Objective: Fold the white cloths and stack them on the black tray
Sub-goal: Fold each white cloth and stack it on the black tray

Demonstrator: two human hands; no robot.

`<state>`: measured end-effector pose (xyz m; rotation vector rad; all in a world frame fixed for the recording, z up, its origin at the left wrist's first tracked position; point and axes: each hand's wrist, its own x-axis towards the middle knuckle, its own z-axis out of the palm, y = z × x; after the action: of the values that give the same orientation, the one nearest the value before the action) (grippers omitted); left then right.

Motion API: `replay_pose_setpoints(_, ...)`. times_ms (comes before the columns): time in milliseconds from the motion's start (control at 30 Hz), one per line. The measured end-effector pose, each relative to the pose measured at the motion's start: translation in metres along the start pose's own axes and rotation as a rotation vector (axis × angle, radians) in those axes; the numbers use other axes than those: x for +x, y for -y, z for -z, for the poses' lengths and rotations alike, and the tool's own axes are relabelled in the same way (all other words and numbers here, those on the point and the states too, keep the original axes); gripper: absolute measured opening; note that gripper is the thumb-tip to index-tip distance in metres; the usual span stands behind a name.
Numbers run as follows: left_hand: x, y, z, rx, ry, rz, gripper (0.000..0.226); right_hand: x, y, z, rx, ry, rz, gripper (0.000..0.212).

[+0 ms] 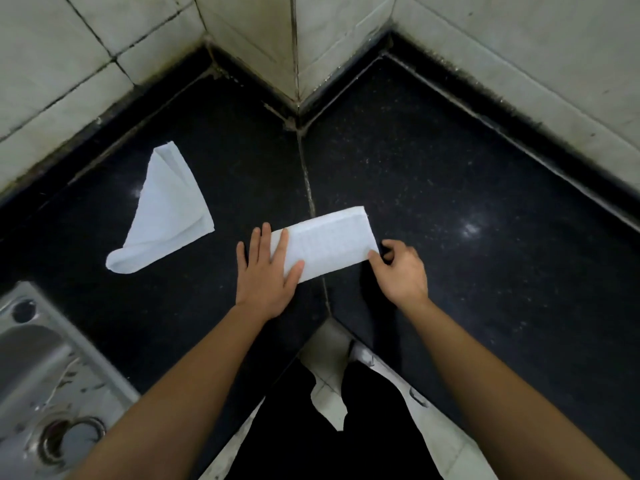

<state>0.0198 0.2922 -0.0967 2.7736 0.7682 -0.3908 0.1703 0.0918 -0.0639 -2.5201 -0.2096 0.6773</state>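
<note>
A white cloth folded into a long narrow rectangle (pixel 329 242) lies on the black counter over the seam between two slabs. My left hand (pixel 265 271) rests flat on its left end, fingers spread. My right hand (pixel 401 270) pinches the cloth's near right corner between thumb and fingers. A second white cloth (pixel 166 209), loosely folded into a rough triangle, lies apart at the left on the counter. No black tray shows in this view.
The black stone counter (pixel 450 168) fills an inner corner, bounded by tiled walls (pixel 294 46) at the back. A steel sink (pixel 41 375) with a drain sits at the lower left. The counter's front edge and the floor lie below my arms.
</note>
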Motion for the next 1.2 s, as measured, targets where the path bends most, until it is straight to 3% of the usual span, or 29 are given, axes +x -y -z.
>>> replay_pose_setpoints(167, -0.037, -0.009, 0.017, -0.036, 0.066, 0.123, 0.064, -0.009, 0.011, -0.007, 0.044, 0.007, -0.083, 0.057)
replay_pose_setpoints(333, -0.055, 0.000, 0.024, 0.112, -0.049, 0.062, 0.058, -0.009, 0.019, -0.014, 0.061, 0.028, -0.117, 0.049)
replay_pose_setpoints(700, 0.023, -0.006, 0.061, -0.005, 0.085, -0.007, 0.054, 0.015, 0.044, -0.010, 0.324, 0.008, -0.283, 0.026)
replay_pose_setpoints(867, 0.065, -0.022, 0.085, -0.623, 0.231, 0.028, 0.068, 0.013, 0.050, 0.000, 0.621, 0.074, -0.152, 0.012)
replay_pose_setpoints(1000, 0.088, -0.038, 0.109, -1.020, 0.413, 0.186, 0.079, 0.009, 0.059, 0.025, 0.687, 0.205, -0.018, 0.012)
replay_pose_setpoints(1100, 0.096, -0.043, 0.117, -1.144, 0.498, 0.210, 0.079, 0.011, 0.061, 0.046, 0.658, 0.338, 0.033, 0.009)
replay_pose_setpoints(1200, 0.095, -0.042, 0.118, -1.123, 0.513, 0.142, 0.066, 0.015, 0.059, 0.060, 0.618, 0.380, 0.049, 0.012)
